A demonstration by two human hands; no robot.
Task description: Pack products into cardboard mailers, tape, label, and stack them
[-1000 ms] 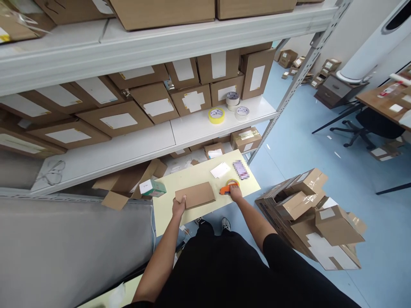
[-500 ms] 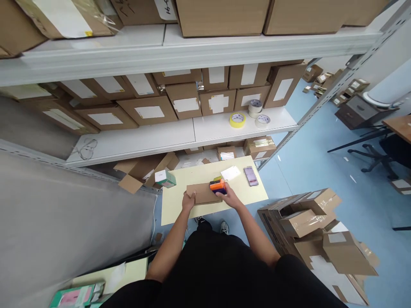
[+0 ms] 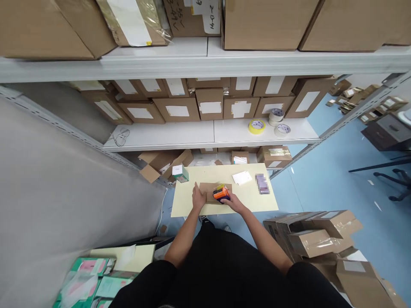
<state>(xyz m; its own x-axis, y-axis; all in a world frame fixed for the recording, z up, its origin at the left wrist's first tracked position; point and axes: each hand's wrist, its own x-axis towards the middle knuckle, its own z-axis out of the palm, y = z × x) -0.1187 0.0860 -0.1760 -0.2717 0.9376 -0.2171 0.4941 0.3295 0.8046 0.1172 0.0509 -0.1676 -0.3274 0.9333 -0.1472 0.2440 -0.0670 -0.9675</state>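
A flat brown cardboard box (image 3: 209, 188) lies on the pale yellow tabletop (image 3: 186, 203) in front of me. My left hand (image 3: 199, 198) is at the box's left end, fingers stretched away from me and thumb towards its top. In my right hand (image 3: 233, 201) is an orange and dark blue tape dispenser (image 3: 221, 193), held low over the right part of the box. Some yellow shows at the dispenser's far side. Beyond the box, white papers (image 3: 242, 178) lie on the table, with a pixelated purple item (image 3: 262, 184) to their right. A green and white small box (image 3: 180, 173) stands at the far left corner.
Shelving (image 3: 160, 136) with several labelled cartons rises behind the table. On it sit a yellow tape roll (image 3: 257, 126), paler rolls (image 3: 282, 130) and glasses (image 3: 121, 137). Piled open cartons (image 3: 316, 244) stand at right. Green packages (image 3: 109, 286) lie at lower left.
The view has shifted left. My left hand has gone from gripping the box's left edge to stretched fingers there. The tape dispenser has tilted in my right hand, still over the box.
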